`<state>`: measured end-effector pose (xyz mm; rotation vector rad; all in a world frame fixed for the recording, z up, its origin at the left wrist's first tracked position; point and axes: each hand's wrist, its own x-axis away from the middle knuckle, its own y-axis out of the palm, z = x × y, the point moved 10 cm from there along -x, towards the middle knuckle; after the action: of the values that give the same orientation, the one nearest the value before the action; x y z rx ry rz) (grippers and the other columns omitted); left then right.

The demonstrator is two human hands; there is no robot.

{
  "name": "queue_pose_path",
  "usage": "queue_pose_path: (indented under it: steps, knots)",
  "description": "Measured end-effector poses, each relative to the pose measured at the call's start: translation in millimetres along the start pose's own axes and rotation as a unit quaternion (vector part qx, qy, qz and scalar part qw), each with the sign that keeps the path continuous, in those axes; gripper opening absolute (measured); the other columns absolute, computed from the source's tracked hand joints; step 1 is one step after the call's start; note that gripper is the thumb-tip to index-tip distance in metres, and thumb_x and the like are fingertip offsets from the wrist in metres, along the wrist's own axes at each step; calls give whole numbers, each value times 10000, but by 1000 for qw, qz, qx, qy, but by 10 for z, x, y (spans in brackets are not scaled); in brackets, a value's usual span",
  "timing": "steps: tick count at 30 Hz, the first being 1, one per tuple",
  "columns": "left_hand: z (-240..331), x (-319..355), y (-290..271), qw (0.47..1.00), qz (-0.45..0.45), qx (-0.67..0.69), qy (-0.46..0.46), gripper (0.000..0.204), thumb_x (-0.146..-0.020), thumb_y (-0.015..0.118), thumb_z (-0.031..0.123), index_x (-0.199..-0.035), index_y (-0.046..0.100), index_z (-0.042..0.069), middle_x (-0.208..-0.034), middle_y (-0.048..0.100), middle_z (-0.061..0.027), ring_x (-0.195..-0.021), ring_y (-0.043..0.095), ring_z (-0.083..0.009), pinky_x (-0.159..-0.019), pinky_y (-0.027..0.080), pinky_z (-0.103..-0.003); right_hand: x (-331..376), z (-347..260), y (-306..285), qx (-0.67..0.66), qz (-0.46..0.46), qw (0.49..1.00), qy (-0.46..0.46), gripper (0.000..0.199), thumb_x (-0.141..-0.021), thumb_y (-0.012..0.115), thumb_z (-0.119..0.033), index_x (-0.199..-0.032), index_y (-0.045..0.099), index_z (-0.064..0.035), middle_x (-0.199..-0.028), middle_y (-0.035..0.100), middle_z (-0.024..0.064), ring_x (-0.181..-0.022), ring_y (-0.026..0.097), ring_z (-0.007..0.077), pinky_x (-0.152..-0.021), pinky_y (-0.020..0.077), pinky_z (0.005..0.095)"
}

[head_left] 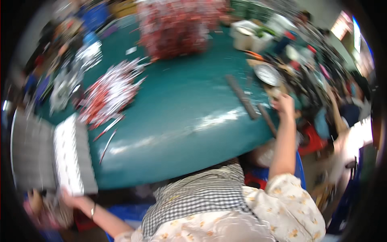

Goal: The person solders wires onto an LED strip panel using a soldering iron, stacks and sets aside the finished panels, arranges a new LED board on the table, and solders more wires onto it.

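Observation:
My left hand (70,198) is at the lower edge of an open white-and-grey ridged carton or folder (72,157), at the table's left edge. Its fingers appear closed on that edge, partly hidden and blurred. Over the right side of the table, my right hand (284,105) has its fingers curled together at something small and pale that I cannot make out. Just beyond it lies a round silver dish (267,75). Thin red-and-white sticks or wrapped strips (111,92) lie in a loose pile on the left, a couple apart from it.
A green-covered table (173,105) fills the middle. At its far side stands a big heap of red-and-clear packets (181,28). Dark flat bars (242,97) lie near my right hand. White containers (244,38) stand far right; clear plastic bags (62,90) lie left.

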<state>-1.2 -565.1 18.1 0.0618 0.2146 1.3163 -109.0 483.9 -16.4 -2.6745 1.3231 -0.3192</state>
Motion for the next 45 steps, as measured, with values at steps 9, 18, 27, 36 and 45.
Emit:
queue_pose_path:
  steps: [9,18,27,36,45]
  knots:
    - [634,420,-61,920,163,-185,304,531,-806,779,129,-1253,530,-15,-1284,500,-195,-1243,435,-322,-1054,360,-428,981,-809,1207,220,-190,916,-278,396,-919,652,-209,-1266,600,-26,-1055,667,42,-728,579,80,-500,413,199]
    - [988,1683,665,768,-151,-448,433,452,-661,842,270,-1052,714,82,-1191,666,-82,-1185,557,-279,-1112,227,-511,4514,-1419,3807,117,-691,634,-328,318,-829,677,-27,-1145,641,-10,-1063,675,88,-858,638,145,-612,519,273]
    - [1045,1609,681,823,-191,-337,415,380,-625,832,149,-986,731,87,-1095,697,-70,-1149,589,-271,-1047,331,-439,5967,-647,4733,-43,-793,573,203,475,-869,588,42,-1321,447,83,-1206,579,166,-996,641,223,-845,541,329]
    - [1193,1823,895,778,-147,-384,475,115,-672,746,74,-747,670,118,-849,657,17,-931,584,-201,-909,332,-380,6033,-788,4742,-20,-793,606,57,444,-837,573,58,-1275,508,63,-1157,584,130,-987,618,192,-815,524,295]
    - [680,2528,969,655,-445,-362,492,117,-693,717,88,-785,650,62,-867,651,-57,-960,604,-255,-858,458,-395,6028,-541,4926,-55,-751,606,255,428,-886,620,-13,-1279,474,75,-1127,610,158,-920,634,210,-788,534,307]
